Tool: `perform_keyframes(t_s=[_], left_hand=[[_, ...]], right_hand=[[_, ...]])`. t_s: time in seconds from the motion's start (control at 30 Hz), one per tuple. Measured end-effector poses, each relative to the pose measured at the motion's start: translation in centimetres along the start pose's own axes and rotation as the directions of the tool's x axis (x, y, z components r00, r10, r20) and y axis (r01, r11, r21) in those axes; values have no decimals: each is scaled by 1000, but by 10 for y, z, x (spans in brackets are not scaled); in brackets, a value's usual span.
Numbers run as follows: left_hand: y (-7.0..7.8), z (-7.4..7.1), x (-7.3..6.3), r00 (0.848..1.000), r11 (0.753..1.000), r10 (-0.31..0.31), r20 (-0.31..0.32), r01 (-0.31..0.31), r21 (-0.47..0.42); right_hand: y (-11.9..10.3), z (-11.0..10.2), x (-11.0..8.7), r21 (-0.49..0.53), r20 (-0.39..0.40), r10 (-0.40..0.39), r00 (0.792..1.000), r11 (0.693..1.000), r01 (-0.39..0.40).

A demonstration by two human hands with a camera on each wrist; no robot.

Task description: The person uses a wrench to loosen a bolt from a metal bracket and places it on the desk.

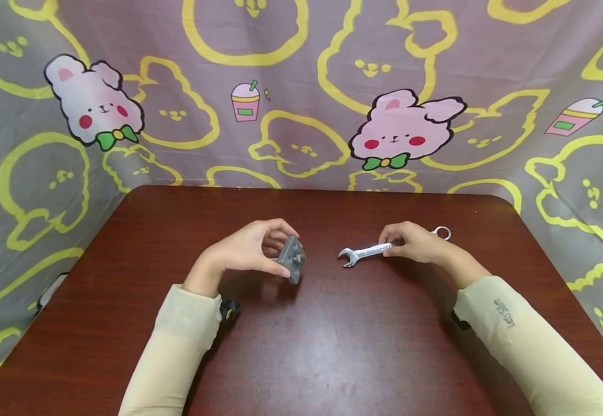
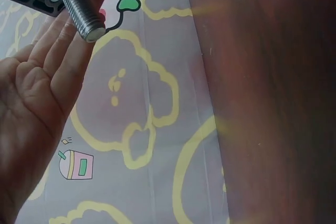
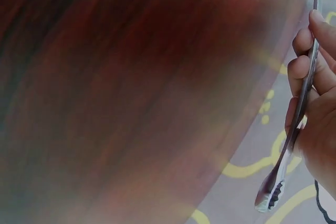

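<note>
Grey and perforated, a plate (image 1: pixel 293 266) is sitting in the pinch of a person's left hand (image 1: pixel 246 247) above a reddish-brown table (image 1: pixel 332 346) in the head view. Across a gap, the right hand (image 1: pixel 417 242) is grasping a silver combination wrench (image 1: pixel 369 252) by the shank, its open end pointing toward the plate. Behind the table, a cartoon-print curtain (image 1: pixel 301 69) is hanging. In the left wrist view, a threaded bolt (image 2: pixel 79 9) is jutting from the plate, crossing in front of the fingers. In the right wrist view, thumb and fingers are pinching the wrench, its toothed ring end slanting low.
</note>
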State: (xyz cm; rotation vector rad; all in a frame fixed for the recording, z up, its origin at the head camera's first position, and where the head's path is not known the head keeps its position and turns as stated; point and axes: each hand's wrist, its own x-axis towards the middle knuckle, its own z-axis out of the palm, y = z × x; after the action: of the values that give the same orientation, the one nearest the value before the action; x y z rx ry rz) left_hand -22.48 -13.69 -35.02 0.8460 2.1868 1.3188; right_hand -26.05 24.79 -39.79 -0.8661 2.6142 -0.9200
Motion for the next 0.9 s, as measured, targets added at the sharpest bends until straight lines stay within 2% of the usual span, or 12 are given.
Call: perform_keyframes(t_s=[0.3, 0.57, 0.8, 0.9], left_hand=[[-1, 10, 3, 998, 1000, 19, -56, -19, 4], [1, 17, 10, 998, 1000, 25, -65, -24, 19], [3, 18, 5, 995, 999, 10, -104, -6, 40], [4, 21, 12, 995, 999, 34, -97, -31, 40]], right_hand=[[9, 12, 7, -6, -31, -32, 999, 999, 32], [7, 11, 8, -155, -57, -55, 997, 987, 46], [2, 14, 21, -254, -35, -103, 994, 963, 91], [0, 9, 20, -309, -31, -82, 996, 949, 69]])
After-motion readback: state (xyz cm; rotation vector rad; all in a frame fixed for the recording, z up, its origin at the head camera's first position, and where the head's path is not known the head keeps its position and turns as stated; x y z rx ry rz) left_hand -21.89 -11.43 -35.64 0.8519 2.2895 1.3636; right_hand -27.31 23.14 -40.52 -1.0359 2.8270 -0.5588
